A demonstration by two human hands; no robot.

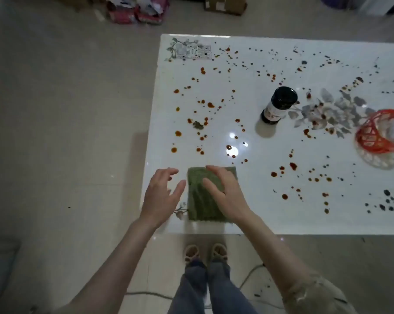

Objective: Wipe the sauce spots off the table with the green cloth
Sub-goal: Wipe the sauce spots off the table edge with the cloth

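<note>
At near table (270,220) edge: folded green cloth (199,200), long axis pointing away from body. Right hand (227,196) over it, fingers spread, gripping nothing; left hand (162,198) just beside, fingers apart, empty. Sauce spots (210,104) straight beyond.

Only the bottle (279,105) and red basket (381,134) obstruct the table (270,214).

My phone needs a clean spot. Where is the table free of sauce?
Right of the green cloth, along the near edge of the table, is bare; so is the patch nearer than the dark bottle. Crowded with sauce spots: the stretch beyond the cloth and around the red basket.
</note>
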